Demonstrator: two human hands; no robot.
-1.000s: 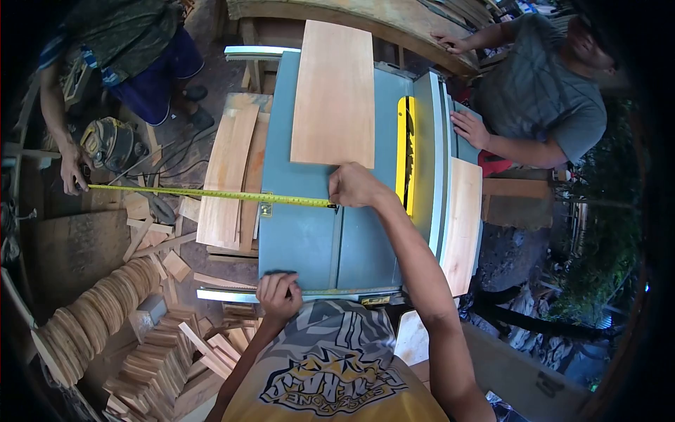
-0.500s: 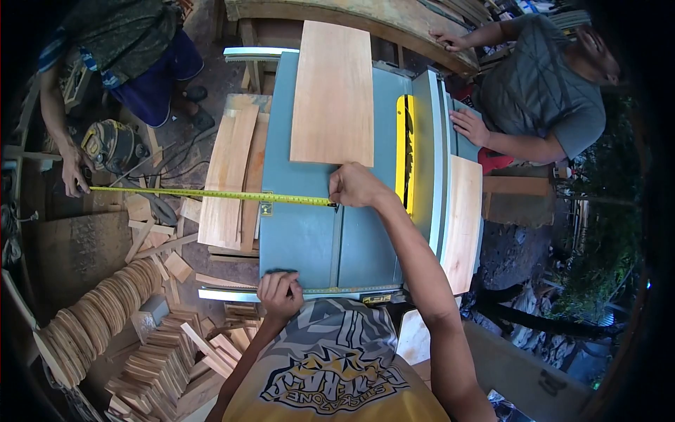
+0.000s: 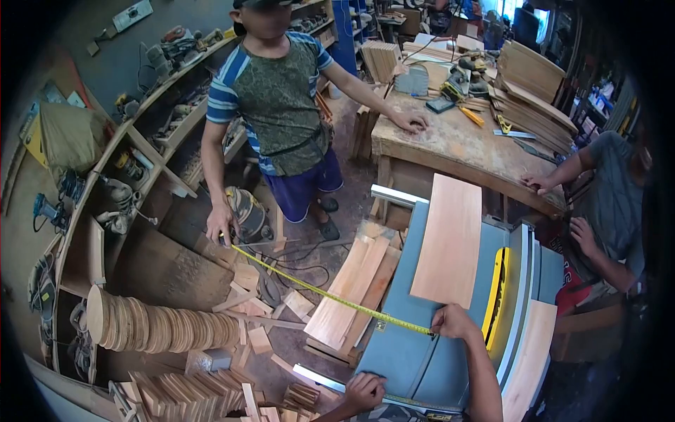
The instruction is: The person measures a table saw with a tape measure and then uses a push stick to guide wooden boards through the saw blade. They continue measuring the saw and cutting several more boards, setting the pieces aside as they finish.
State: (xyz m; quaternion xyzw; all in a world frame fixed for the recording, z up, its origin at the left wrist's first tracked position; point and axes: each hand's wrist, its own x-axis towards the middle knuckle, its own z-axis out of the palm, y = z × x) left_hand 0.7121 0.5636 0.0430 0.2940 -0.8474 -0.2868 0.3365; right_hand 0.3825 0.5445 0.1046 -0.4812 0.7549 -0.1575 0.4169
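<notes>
My right hand pinches the end of a yellow tape measure over the grey-blue saw table. The tape runs left to the hand of a person, who holds its other end. My left hand rests on the table's near left edge with its fingers curled; nothing shows in it. Just beyond my right hand, a wide wooden board lies on the saw table. The yellow strip around the blade slot is right of my right hand.
Wooden strips lie left of the saw table. A workbench with tools and stacked boards stands behind it. Another person is at the right. Curved wooden pieces and cut offcuts cover the lower left floor; shelves line the left wall.
The view has turned left and up, showing more shelves and the workbench. The tape is still stretched between my right hand and the person at the left.
</notes>
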